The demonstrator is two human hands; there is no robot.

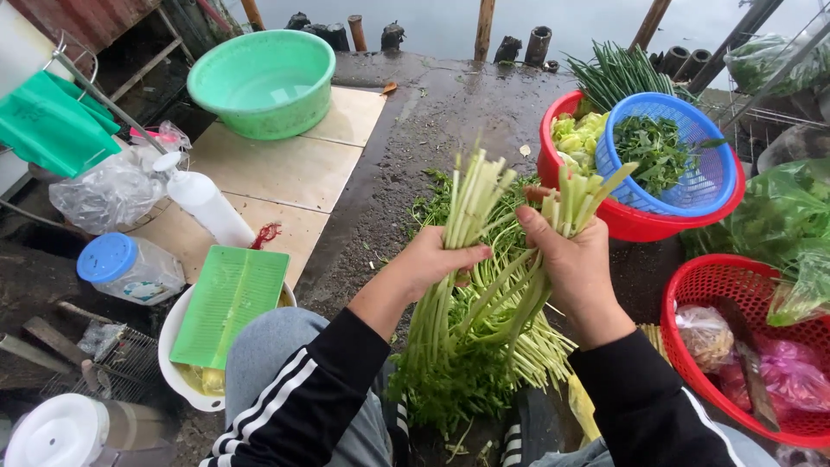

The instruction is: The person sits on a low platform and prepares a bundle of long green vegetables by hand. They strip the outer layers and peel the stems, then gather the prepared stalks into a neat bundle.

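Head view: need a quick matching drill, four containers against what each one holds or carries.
Containers:
1. blue colander
2. red mesh basket
3. green basin
4. white bowl

Contents:
A. a flat green board laid across its top
B. chopped dark leaves
C. bags in clear and pink plastic
D. a little water

Pairs: 1-B, 2-C, 3-D, 4-A
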